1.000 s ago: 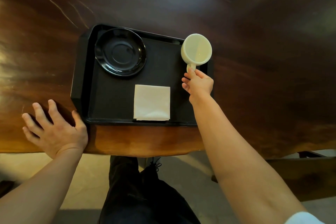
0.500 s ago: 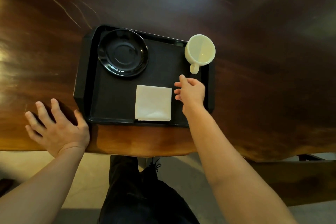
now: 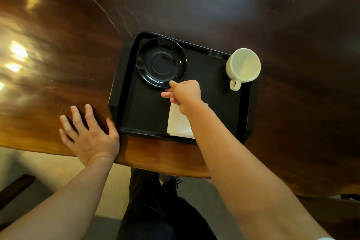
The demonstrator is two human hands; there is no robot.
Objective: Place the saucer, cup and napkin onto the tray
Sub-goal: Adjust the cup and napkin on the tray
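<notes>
A black tray [image 3: 124,76] lies on the wooden table near its front edge. A black saucer [image 3: 160,61] sits in the tray's far left corner. A cream cup [image 3: 243,66] stands upright in the far right corner, its handle toward me. A white folded napkin [image 3: 178,123] lies at the tray's near edge, partly hidden by my right forearm. My right hand [image 3: 185,93] hovers over the tray with fingers apart, its fingertips at the saucer's near rim, holding nothing. My left hand [image 3: 89,134] rests flat on the table, its thumb by the tray's near left corner.
The dark glossy wooden table [image 3: 292,103] stretches wide around the tray, with bright light reflections at the left. Its front edge runs just below the tray. My dark trousers and a shoe [image 3: 171,183] show under the edge, above a pale floor.
My right hand let go of the cup's handle and moved left across the tray to the saucer's near rim. The cup stays in the right corner. The view shifted left.
</notes>
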